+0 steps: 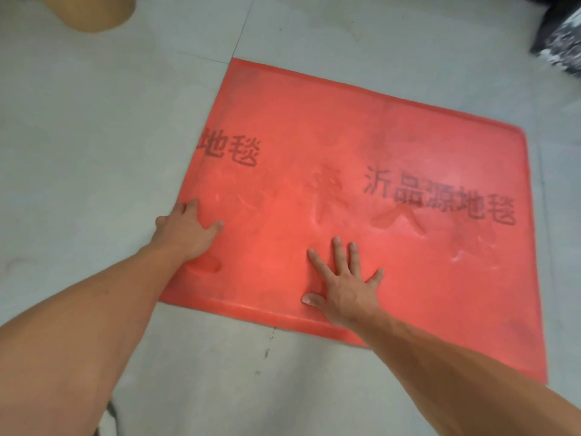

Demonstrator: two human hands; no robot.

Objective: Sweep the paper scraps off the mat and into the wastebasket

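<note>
A red mat (393, 146) with dark printed characters lies flat on the grey tiled floor. My left hand (185, 229) rests on the mat's left edge, fingers curled over the border. My right hand (342, 283) lies flat on the mat near its front edge, fingers spread, holding nothing. No paper scraps show on the mat. At the top right corner stands a black-lined container (559, 36) that may be the wastebasket, blurred and cut off by the frame.
A tan rounded object (97, 11) sits on the floor at the top left. Grey floor tiles (78, 136) surround the mat on all sides. A dark object (108, 413) peeks out at the bottom left beside my left arm.
</note>
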